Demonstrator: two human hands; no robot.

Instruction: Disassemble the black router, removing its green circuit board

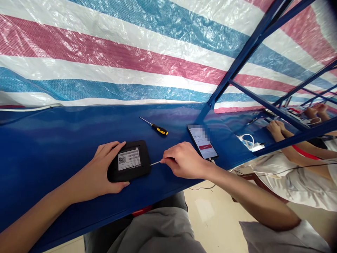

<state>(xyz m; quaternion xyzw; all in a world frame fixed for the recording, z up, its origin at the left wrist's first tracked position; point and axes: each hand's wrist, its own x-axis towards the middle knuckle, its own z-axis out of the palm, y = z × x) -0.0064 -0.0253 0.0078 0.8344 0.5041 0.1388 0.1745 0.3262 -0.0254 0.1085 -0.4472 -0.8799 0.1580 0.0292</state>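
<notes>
Left hand [107, 167]: curled round the 9 o'clock side of a labelled black device [129, 161], thumb along the 6 o'clock edge, fingers along the 12 o'clock edge. Right hand [181, 160]: at 3 o'clock from the device, closed in a pinch on a thin rod [156, 163] whose end meets the device's 3 o'clock edge; from here I cannot tell whether it enters. The device lies label up on the blue desk [52, 140]. At 1 o'clock from it, a black-and-yellow screwdriver [159, 130]; between 2 and 3 o'clock, a lit phone [205, 149]. Farther that way, beyond a blue frame [226, 80], a co-worker's hands [276, 127]. At 12 o'clock, striped sheeting [118, 66].
</notes>
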